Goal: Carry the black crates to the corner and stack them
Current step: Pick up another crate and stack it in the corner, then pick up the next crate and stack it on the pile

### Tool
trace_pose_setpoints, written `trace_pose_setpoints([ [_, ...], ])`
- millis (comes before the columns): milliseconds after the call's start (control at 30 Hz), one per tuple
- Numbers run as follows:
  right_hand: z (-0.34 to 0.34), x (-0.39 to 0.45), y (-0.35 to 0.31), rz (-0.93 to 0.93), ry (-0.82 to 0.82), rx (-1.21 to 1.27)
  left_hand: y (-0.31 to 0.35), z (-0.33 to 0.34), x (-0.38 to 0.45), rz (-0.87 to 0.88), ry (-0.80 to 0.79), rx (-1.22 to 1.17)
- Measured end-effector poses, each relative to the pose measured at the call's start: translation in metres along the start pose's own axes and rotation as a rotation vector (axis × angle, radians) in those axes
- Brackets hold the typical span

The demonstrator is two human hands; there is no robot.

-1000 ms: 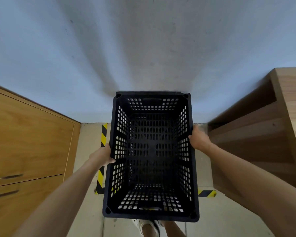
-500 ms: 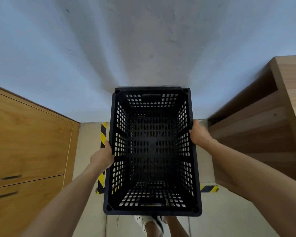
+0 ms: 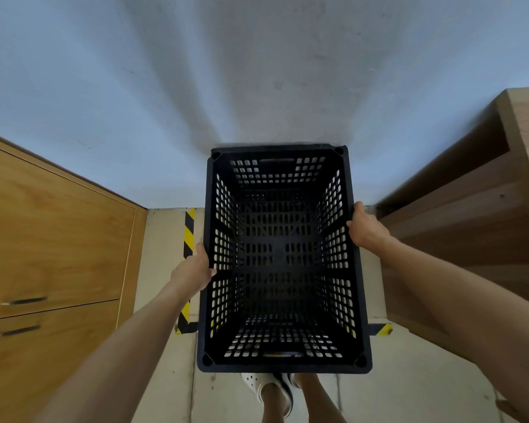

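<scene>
Gripping the black crate (image 3: 283, 261) by its two long sides, the person carries it open side up, so the view looks straight down into its perforated floor. Its long axis runs directly away from the body toward the grey wall (image 3: 257, 71), with the far short end, handle slot visible, close to that wall and the near short end above the feet.

The left hand (image 3: 194, 271) wraps the left rim about midway along, thumb hooked over the top edge and the other fingers hidden beneath. The right hand (image 3: 365, 228) clamps the right rim a little farther forward, fingers curled around the outside wall. Both hands are closed on the crate.

Below lies a pale floor (image 3: 162, 239) marked with yellow-and-black tape (image 3: 189, 233) that traces a strip along the crate's left side and turns a corner beneath its near end; another piece shows at the right. A wooden cabinet (image 3: 52, 245) with drawer pulls stands to the left, a gap of floor separating it from the crate. A wooden shelf unit (image 3: 471, 215) stands to the right, closer, just beyond the right hand. Open room remains mainly on the left and behind.
</scene>
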State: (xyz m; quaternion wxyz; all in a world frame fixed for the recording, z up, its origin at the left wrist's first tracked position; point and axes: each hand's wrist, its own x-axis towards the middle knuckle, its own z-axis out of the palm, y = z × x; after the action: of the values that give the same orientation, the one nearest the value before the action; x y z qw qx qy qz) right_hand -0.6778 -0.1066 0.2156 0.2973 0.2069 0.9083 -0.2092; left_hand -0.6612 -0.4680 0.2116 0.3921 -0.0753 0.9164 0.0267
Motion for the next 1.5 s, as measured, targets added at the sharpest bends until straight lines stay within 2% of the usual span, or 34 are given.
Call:
trace_pose_setpoints([
  [367,-0.004,0.008,-0.001,-0.022,-0.035,-0.018,-0.005,-0.007,0.007,-0.003,-0.019,-0.026],
  [500,-0.024,-0.011,-0.004,-0.077,-0.034,-0.171,0.014,-0.048,-0.005,-0.020,-0.007,-0.025],
  [600,-0.058,-0.035,-0.022,-0.215,0.068,-0.223,0.037,-0.102,-0.023,0.100,0.085,-0.051],
  [700,-0.120,-0.057,-0.042,-0.379,0.034,-0.296,0.064,-0.166,-0.049,0.262,0.109,-0.010],
  [800,-0.192,-0.082,-0.060,-0.417,0.085,-0.270,0.095,-0.226,-0.083,0.402,0.180,0.028],
  [967,-0.279,-0.130,-0.074,-0.377,0.247,-0.215,0.143,-0.305,-0.142,0.580,0.306,0.089],
  [1167,-0.332,-0.192,-0.071,-0.253,0.337,-0.173,0.180,-0.373,-0.192,0.768,0.382,0.204],
  [1333,-0.337,-0.249,-0.068,-0.091,0.396,-0.137,0.195,-0.400,-0.216,0.927,0.401,0.305],
  [1500,-0.306,-0.306,-0.067,0.032,0.446,-0.117,0.206,-0.398,-0.240,1.076,0.417,0.420],
])
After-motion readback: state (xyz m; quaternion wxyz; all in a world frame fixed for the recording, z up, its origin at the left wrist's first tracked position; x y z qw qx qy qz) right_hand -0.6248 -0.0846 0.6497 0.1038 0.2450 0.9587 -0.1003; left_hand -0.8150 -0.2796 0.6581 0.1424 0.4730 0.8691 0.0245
